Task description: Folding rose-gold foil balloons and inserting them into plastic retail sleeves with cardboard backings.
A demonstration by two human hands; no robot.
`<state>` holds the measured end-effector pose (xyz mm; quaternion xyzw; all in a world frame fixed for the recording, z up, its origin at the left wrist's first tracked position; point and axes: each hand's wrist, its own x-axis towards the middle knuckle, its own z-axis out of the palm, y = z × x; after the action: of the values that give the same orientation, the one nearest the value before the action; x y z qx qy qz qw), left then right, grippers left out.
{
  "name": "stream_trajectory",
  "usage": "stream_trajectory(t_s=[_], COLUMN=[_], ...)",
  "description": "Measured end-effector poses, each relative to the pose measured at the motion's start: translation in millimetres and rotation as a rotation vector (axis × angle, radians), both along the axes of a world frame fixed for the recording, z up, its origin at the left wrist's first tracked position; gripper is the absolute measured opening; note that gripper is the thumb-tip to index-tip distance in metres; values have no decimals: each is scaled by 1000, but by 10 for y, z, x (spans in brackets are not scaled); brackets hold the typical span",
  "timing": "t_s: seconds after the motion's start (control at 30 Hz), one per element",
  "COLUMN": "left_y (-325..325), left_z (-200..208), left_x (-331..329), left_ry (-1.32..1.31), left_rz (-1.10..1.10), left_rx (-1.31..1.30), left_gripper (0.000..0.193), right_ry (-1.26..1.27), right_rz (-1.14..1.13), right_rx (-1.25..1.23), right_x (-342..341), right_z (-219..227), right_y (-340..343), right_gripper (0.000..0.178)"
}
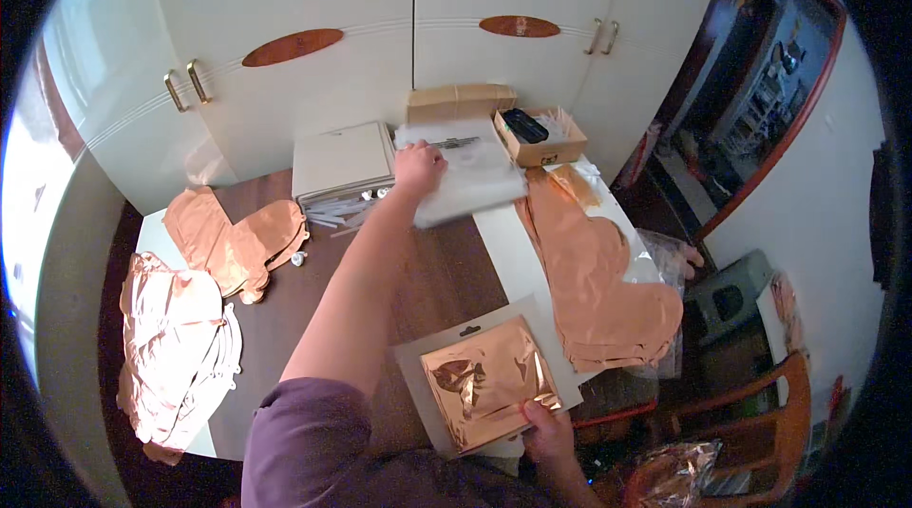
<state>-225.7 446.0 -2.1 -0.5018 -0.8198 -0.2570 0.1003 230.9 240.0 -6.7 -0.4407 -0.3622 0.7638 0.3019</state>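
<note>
Stretched far forward, my left hand [421, 169] has its fingers curled at the left edge of a stack of clear plastic bags [480, 180]. The bags there are smeared by motion, and the fingertips are partly hidden. Close to my body, my right hand [549, 434] grips the lower right corner of a folded rose-gold foil balloon [494, 380], thumb on top. The balloon lies flat on a pale backing card [418, 370] with a dark hang slot along its far edge.
Flat rose-gold foil balloons [598, 290] lie stacked on the right; more foil balloons [176, 347] spread along the left. Pale cards [342, 161] stand behind white sticks [332, 214]. A cardboard box [560, 149] holds a black item. A wooden chair [788, 413] stands right.
</note>
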Motion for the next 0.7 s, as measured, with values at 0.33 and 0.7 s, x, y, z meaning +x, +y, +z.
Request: stream_trajectory(t_s=[0.33, 0.7], left_y=[-49, -2164], left_z=[-55, 716], left_x=[-21, 1321], left_ry=[-90, 224], left_rz=[45, -256], left_rx=[117, 207], left_gripper=[18, 9], right_ry=[61, 166], right_rz=[-122, 65], right_rx=[85, 175], right_x=[127, 395], right_z=[203, 372], right_y=[-68, 117], right_gripper=[47, 65])
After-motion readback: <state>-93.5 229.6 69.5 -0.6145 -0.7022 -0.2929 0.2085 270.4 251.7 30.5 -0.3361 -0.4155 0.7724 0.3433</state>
